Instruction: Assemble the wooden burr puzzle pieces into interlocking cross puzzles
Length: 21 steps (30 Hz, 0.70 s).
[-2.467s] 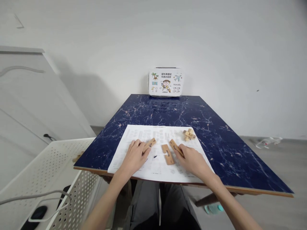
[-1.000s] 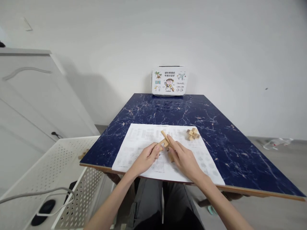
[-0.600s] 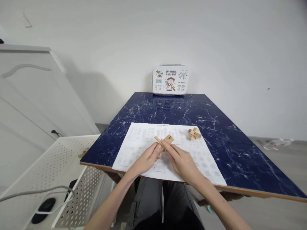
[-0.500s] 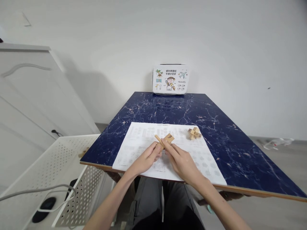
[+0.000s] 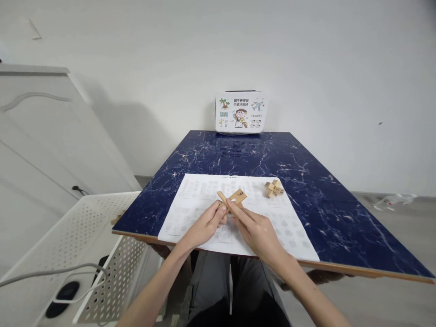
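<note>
Both hands meet over a printed instruction sheet (image 5: 289,229) on the dark blue marbled table (image 5: 316,204). My left hand (image 5: 204,225) and my right hand (image 5: 257,231) pinch a pair of crossed wooden puzzle pieces (image 5: 233,199), held just above the paper. One piece bears a dark mark on its upper face. A small assembled wooden puzzle knot (image 5: 273,189) lies on the sheet's far right corner, apart from both hands.
A white box with cartoon travel pictures (image 5: 240,112) stands at the table's far edge against the wall. A white perforated basket (image 5: 85,245) with a grey cable sits left of the table. Clear plastic litter (image 5: 393,200) lies on the floor at right.
The hands picked up separate wooden pieces that lay flat on the sheet, brought them together at the centre and now hold them crossed and lifted. The third piece is out of sight.
</note>
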### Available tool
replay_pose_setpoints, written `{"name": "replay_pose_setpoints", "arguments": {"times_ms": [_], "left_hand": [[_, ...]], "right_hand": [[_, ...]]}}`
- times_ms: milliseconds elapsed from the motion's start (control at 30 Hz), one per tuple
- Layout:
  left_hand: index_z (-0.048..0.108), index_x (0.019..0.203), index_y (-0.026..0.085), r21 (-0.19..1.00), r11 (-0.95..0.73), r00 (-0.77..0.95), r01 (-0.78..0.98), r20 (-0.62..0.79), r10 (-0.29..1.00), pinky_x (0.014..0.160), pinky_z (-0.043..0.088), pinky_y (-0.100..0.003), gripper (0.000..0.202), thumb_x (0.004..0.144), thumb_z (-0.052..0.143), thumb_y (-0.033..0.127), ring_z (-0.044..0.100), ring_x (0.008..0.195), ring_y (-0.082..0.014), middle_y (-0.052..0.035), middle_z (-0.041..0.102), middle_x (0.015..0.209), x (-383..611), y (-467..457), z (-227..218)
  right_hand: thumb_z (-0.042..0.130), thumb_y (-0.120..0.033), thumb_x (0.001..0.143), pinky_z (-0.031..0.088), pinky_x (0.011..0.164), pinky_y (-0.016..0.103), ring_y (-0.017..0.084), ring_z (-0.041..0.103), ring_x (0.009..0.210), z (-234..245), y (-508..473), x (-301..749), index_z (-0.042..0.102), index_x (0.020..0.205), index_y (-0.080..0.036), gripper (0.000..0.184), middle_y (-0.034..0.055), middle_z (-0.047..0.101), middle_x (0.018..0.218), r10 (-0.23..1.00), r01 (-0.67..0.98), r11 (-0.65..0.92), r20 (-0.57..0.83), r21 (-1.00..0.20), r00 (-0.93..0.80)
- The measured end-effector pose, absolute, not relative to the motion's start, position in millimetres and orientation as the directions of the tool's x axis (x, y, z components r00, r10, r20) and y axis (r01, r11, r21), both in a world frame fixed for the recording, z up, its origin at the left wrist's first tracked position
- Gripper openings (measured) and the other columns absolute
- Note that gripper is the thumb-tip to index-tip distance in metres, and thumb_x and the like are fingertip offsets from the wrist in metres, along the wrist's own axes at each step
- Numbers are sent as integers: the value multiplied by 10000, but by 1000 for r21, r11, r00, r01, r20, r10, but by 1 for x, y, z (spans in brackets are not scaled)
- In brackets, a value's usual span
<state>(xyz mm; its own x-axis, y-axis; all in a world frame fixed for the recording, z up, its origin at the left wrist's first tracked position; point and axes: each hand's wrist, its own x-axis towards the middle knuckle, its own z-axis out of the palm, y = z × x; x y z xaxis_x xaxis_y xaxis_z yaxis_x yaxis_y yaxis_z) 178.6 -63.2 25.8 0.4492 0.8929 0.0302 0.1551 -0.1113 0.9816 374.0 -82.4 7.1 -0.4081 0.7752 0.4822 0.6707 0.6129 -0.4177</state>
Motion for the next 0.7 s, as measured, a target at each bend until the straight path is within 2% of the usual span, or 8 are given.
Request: {"name": "replay_pose_setpoints", "arguments": {"times_ms": [133,200,300,433,600,700], "left_hand": [[442,929,217,994,-68,445,81,25,895,591,291,-271,447,995,440,658,318,629,-122,46,380,752,179,-61,24],[419,909,219,998,-51,440,46,26,897,570,263,-260,430,1000,453,638,281,608,-110,55,354,743,179,-60,22],[404,901,217,998,-46,429,35,26,903,550,239,-253,419,1010,448,619,255,595,-101,59,338,740,180,-59,20],[421,943,212,998,-55,422,33,36,906,539,229,-250,407,1016,446,612,251,589,-98,61,327,734,180,-58,18],[430,968,212,999,-41,428,16,30,903,529,219,-252,405,1015,456,613,247,587,-99,64,318,727,179,-57,16],[423,945,213,999,-40,427,8,32,904,522,213,-253,407,1015,459,613,243,585,-99,63,325,727,179,-57,17]], "right_hand": [[422,-328,1087,577,783,334,226,711,866,12,-87,386,409,1583,-318,496,77,732,1068,777,611,624,471,-487,-418],[437,-333,1079,563,756,325,219,704,858,13,-87,396,441,1551,-295,474,74,738,1080,806,586,585,481,-560,-345],[469,-341,1055,540,701,312,211,700,839,12,-81,409,575,1400,-246,373,81,738,1108,870,601,475,446,-643,-211],[511,-351,1012,522,684,309,206,697,810,16,-72,413,659,1197,-201,280,87,738,1056,923,642,364,356,-675,-148],[517,-370,1012,498,660,299,198,693,798,23,-73,400,681,1134,-229,249,69,747,1070,918,565,393,348,-725,-193],[532,-353,1003,480,680,308,198,693,787,21,-71,400,683,1106,-235,217,52,747,1025,918,614,384,358,-690,-171]]}}
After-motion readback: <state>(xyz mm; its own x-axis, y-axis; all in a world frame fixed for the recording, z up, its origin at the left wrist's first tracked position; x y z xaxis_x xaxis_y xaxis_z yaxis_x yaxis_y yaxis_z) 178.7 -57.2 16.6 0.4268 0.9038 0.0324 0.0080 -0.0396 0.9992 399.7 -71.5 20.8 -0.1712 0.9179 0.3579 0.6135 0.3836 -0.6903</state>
